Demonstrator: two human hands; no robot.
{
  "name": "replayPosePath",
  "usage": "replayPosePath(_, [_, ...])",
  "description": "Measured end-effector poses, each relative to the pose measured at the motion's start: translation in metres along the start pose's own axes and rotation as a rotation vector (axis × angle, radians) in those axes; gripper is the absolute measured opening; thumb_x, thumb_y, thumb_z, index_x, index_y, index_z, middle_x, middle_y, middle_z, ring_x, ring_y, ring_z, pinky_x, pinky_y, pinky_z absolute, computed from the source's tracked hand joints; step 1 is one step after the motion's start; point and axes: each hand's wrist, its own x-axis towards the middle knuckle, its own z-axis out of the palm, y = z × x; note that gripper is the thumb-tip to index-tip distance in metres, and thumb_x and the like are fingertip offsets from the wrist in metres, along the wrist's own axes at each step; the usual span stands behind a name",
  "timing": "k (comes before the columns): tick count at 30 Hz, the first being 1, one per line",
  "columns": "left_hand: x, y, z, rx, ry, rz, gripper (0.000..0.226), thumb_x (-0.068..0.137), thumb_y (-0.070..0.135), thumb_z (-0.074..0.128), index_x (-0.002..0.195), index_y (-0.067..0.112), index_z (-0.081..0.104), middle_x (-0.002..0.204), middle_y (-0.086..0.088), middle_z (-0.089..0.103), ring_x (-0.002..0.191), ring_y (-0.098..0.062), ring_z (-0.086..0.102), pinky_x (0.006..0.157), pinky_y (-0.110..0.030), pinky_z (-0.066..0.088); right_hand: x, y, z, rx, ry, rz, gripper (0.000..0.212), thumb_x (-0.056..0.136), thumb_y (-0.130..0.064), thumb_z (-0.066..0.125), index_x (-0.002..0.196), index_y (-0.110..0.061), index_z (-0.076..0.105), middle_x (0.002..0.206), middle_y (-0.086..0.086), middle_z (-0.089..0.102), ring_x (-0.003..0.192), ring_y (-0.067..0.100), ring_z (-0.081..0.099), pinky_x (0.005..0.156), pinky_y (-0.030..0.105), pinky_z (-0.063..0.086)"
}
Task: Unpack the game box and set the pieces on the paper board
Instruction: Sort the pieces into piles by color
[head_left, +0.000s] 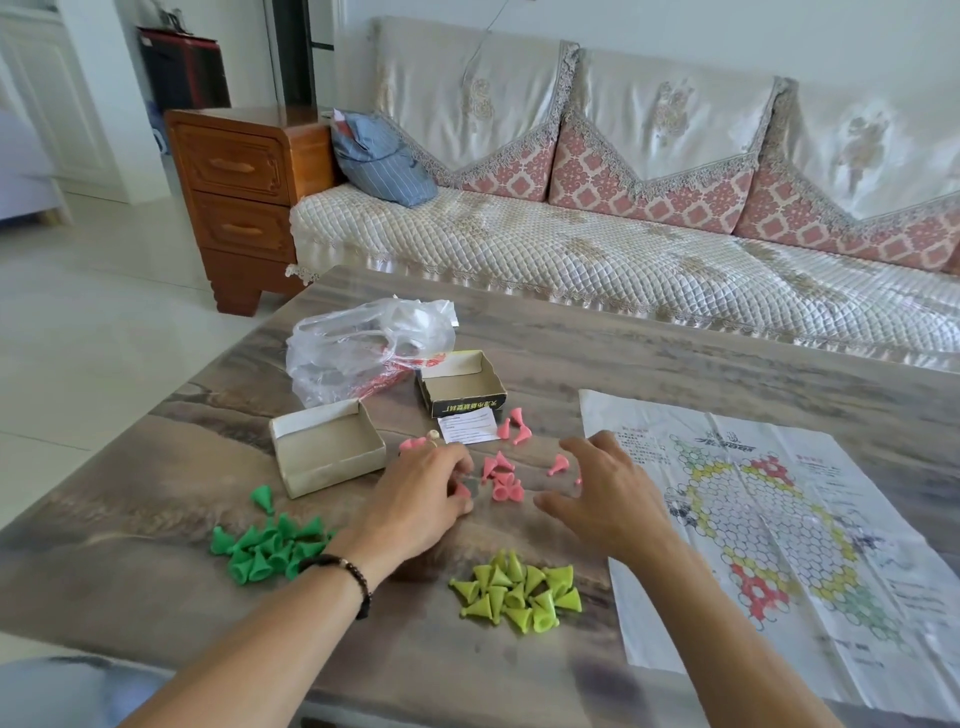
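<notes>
Two shallow cardboard box halves (327, 447) (461, 383) sit open on the grey table (675, 358), nothing visible inside. The left hand (415, 499) pinches a pink cone piece (461, 489); the right hand (605, 493) hovers spread, holding nothing, beside the creased paper board (769, 525).

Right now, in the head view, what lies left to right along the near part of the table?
Dark green pieces → left hand → yellow-green pieces → right hand → paper board.
</notes>
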Motion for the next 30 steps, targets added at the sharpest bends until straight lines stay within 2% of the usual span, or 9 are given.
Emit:
replayPosePath(2, [0.0,0.002,-0.001,0.066,0.023,-0.013,0.044,0.073,0.036,0.079,0.106,0.026,0.053,0.103,0.012,0.044,0.086,-0.011,0.052,0.067,-0.028,0.04,0.012,0.005,-0.003,-0.119,-0.1,0.027,0.079,0.07,-0.064,0.068,0.133,-0.023,0.042,0.127,0.002,0.043,0.115,0.024,0.05,0.087,0.035,0.045])
replayPosePath(4, [0.002,-0.001,-0.006,0.15,0.027,-0.046,0.066,0.065,0.046,0.082,0.116,0.026,0.043,0.113,0.007,0.036,0.084,-0.013,0.054,0.062,-0.027,0.041,0.023,0.007,-0.002,-0.161,-0.2,0.062,0.091,0.062,-0.075,0.067,0.132,-0.023,0.041,0.126,0.003,0.043,0.115,0.026,0.05,0.088,0.036,0.045])
replayPosePath(9, [0.02,-0.012,-0.02,0.302,-0.116,-0.163,0.097,0.058,0.055,0.084,0.13,0.015,0.032,0.138,-0.011,0.032,0.105,-0.025,0.058,0.075,-0.032,0.049,0.037,-0.002,0.007,-0.063,-0.224,-0.02,0.061,0.062,-0.067,0.073,0.098,-0.021,0.056,0.104,-0.001,0.048,0.09,0.018,0.053,0.074,0.031,0.042])
replayPosePath(12, [0.03,-0.015,-0.021,0.348,-0.198,-0.158,0.088,0.059,0.057,0.082,0.122,0.013,0.039,0.128,-0.009,0.042,0.107,-0.024,0.056,0.074,-0.031,0.044,0.039,-0.012,0.012,0.008,-0.217,-0.134,0.04,0.072,-0.051,0.073,0.097,-0.022,0.061,0.097,-0.004,0.048,0.09,0.016,0.052,0.071,0.028,0.039])
replayPosePath(16, [0.036,-0.016,-0.022,0.327,-0.233,-0.131,0.067,0.06,0.056,0.082,0.104,0.02,0.046,0.111,-0.002,0.046,0.098,-0.021,0.056,0.07,-0.03,0.041,0.047,-0.016,0.002,0.101,-0.224,-0.152,0.05,0.075,-0.056,0.068,0.109,-0.021,0.064,0.1,-0.003,0.058,0.096,0.017,0.056,0.076,0.031,0.044])
replayPosePath(18, [0.038,-0.019,-0.02,0.286,-0.241,-0.124,0.063,0.058,0.055,0.082,0.096,0.022,0.044,0.107,0.0,0.045,0.093,-0.021,0.055,0.074,-0.032,0.046,0.059,-0.014,0.0,0.133,-0.165,-0.116,0.046,0.08,-0.054,0.06,0.114,-0.024,0.062,0.109,0.0,0.058,0.103,0.021,0.057,0.08,0.033,0.045])
replayPosePath(22, [0.039,-0.026,-0.017,0.148,-0.269,-0.048,0.053,0.065,0.048,0.08,0.103,0.025,0.051,0.103,0.007,0.043,0.092,-0.015,0.052,0.083,-0.034,0.047,0.09,-0.016,0.011,0.077,-0.162,-0.09,0.042,0.09,-0.043,0.049,0.13,-0.031,0.049,0.127,0.002,0.043,0.112,0.026,0.053,0.09,0.036,0.042])
replayPosePath(25, [0.039,-0.027,-0.015,0.089,-0.29,0.024,0.049,0.072,0.044,0.077,0.113,0.028,0.055,0.106,0.008,0.048,0.098,-0.014,0.052,0.082,-0.03,0.043,0.104,-0.02,0.018,0.026,-0.206,-0.142,0.032,0.09,-0.041,0.047,0.12,-0.033,0.057,0.118,0.0,0.048,0.106,0.022,0.055,0.088,0.035,0.044])
replayPosePath(30, [0.044,-0.019,-0.007,0.049,-0.289,0.062,0.05,0.075,0.041,0.075,0.118,0.024,0.058,0.109,0.006,0.052,0.1,-0.015,0.051,0.084,-0.031,0.043,0.101,-0.014,0.02,0.029,-0.141,-0.177,0.017,0.083,-0.018,0.054,0.087,-0.017,0.071,0.093,0.004,0.061,0.092,0.025,0.06,0.079,0.038,0.049])
